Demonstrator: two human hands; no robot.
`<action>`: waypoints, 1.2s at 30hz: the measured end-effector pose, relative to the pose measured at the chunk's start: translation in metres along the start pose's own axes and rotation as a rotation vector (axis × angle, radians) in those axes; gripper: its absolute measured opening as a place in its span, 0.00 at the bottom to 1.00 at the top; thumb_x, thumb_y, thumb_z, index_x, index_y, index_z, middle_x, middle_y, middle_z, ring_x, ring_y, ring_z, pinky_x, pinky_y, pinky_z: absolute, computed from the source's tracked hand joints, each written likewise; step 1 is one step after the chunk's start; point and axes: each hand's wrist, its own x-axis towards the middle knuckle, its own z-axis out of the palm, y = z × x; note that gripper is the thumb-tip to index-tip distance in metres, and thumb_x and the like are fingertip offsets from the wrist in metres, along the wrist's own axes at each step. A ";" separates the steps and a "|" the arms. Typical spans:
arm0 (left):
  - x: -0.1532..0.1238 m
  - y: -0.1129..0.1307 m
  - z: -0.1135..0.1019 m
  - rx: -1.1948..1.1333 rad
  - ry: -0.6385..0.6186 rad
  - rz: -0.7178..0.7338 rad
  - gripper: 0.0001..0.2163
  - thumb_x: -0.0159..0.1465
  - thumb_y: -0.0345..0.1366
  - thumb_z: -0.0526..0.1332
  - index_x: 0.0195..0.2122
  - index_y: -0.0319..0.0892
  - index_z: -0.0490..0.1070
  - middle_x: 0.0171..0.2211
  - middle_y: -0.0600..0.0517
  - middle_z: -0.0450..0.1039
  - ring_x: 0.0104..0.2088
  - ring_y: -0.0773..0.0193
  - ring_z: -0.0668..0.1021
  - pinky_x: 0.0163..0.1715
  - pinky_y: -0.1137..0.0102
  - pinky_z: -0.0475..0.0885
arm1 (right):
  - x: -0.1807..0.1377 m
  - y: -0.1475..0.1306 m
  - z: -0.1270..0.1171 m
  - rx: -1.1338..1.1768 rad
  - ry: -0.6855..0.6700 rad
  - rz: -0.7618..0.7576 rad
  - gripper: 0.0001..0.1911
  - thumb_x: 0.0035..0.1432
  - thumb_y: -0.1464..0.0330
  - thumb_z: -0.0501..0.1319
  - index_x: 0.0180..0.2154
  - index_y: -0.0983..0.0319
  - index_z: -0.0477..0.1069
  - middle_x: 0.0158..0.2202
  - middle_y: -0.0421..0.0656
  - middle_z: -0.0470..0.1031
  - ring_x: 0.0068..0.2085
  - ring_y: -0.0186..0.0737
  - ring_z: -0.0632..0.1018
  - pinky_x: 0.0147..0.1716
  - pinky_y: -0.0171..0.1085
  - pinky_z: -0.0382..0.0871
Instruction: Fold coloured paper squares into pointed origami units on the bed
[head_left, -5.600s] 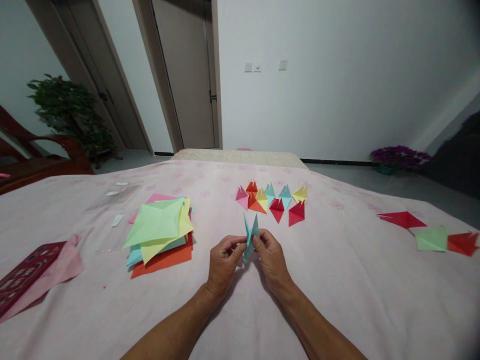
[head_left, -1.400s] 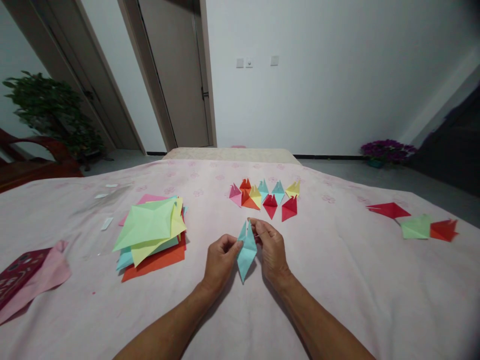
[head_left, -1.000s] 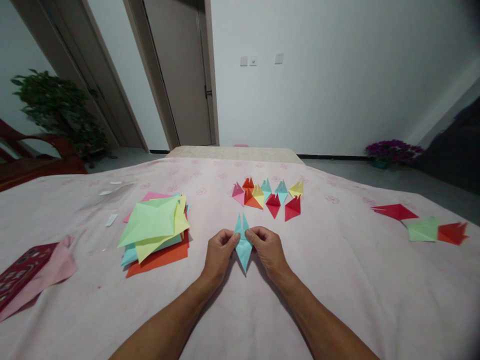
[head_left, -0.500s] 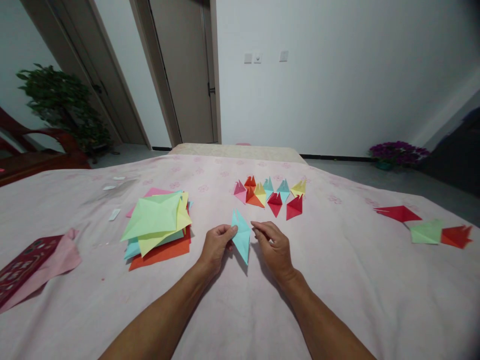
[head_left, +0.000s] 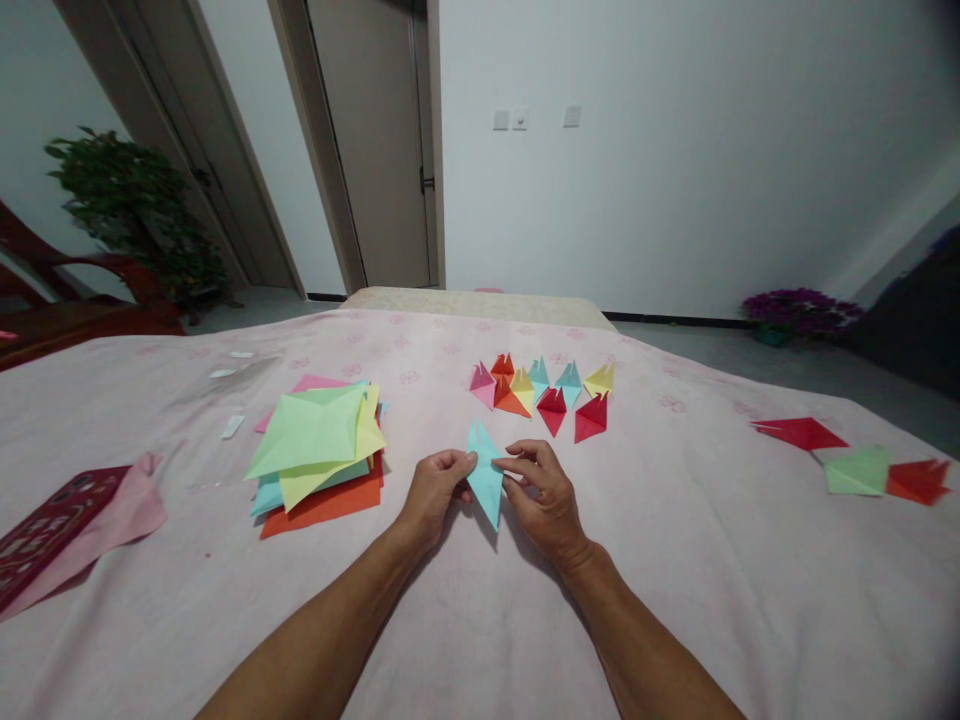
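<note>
A light blue folded paper piece (head_left: 485,476), kite-shaped with a lower point, is held over the pink cloth (head_left: 675,560). My left hand (head_left: 431,492) pinches its left edge. My right hand (head_left: 541,495) pinches its right edge with thumb and forefinger. Just beyond lies a cluster of several finished folded pieces (head_left: 544,393) in pink, orange, yellow, blue and red.
A stack of coloured square paper sheets (head_left: 319,452) lies to the left. A dark red patterned item on pink paper (head_left: 60,525) sits far left. Red, green and orange folded pieces (head_left: 862,462) lie at the right. Doors, a plant and purple flowers stand beyond.
Over the last seconds the blue piece was turned and flattened from an upright two-pronged shape to a kite shape. My right hand came back onto its right edge.
</note>
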 end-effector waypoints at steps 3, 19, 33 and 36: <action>0.000 0.000 0.001 0.006 -0.003 -0.013 0.18 0.54 0.48 0.69 0.24 0.36 0.72 0.20 0.54 0.69 0.19 0.72 0.68 0.21 0.75 0.62 | 0.000 -0.001 0.002 0.044 -0.018 0.039 0.13 0.57 0.73 0.60 0.41 0.54 0.79 0.47 0.46 0.69 0.45 0.41 0.75 0.32 0.35 0.77; 0.001 -0.003 0.004 -0.017 0.128 0.111 0.16 0.54 0.47 0.70 0.32 0.38 0.75 0.22 0.58 0.66 0.22 0.73 0.61 0.23 0.76 0.56 | 0.007 -0.012 0.013 0.590 -0.076 0.466 0.19 0.55 0.58 0.65 0.46 0.61 0.75 0.41 0.46 0.79 0.40 0.43 0.78 0.38 0.39 0.71; -0.009 -0.005 0.012 0.290 0.308 0.393 0.08 0.65 0.41 0.60 0.39 0.42 0.69 0.33 0.53 0.72 0.33 0.66 0.76 0.35 0.70 0.73 | 0.007 -0.010 -0.008 -0.839 -0.044 -0.141 0.05 0.61 0.71 0.61 0.37 0.58 0.76 0.31 0.44 0.74 0.36 0.43 0.70 0.36 0.42 0.57; -0.016 -0.004 0.012 0.548 0.133 0.539 0.09 0.68 0.38 0.55 0.46 0.42 0.71 0.43 0.48 0.76 0.46 0.61 0.78 0.49 0.64 0.72 | 0.004 -0.016 0.000 -0.937 -0.184 -0.108 0.03 0.60 0.70 0.62 0.34 0.58 0.75 0.33 0.45 0.73 0.38 0.45 0.68 0.36 0.43 0.55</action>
